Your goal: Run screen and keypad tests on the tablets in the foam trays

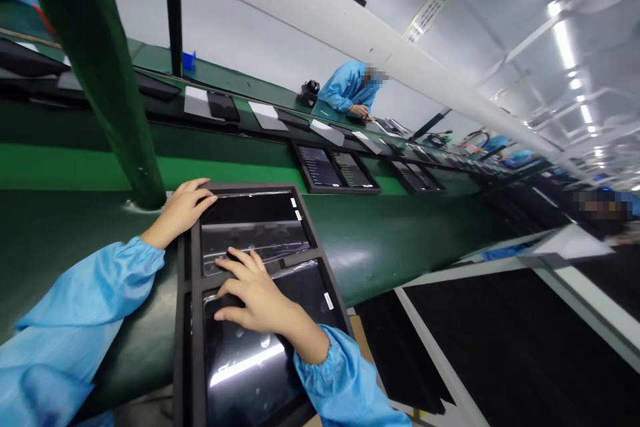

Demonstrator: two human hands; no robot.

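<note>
A black foam tray (pixel 196 347) lies at the bench's near edge, its lower part reaching past the green top. Two dark glossy screen panels sit in its compartments: a far panel (pixel 255 213) and a near panel (pixel 250 373), both with small white labels. At the tray's far left corner, my left hand (pixel 183 210) grips the rim, fingers bent over it. My right hand (pixel 257 297) is open, fingers spread above the divider between the panels. Whether its fingertips touch the glass I cannot tell.
A green post (pixel 115 93) rises just beyond my left hand. Further along the green bench (pixel 370 240) lie two trays with lit screens (pixel 340 170). A co-worker (pixel 350 90) in blue sits across the line. Black sheets in a white frame (pixel 500 320) stand at right.
</note>
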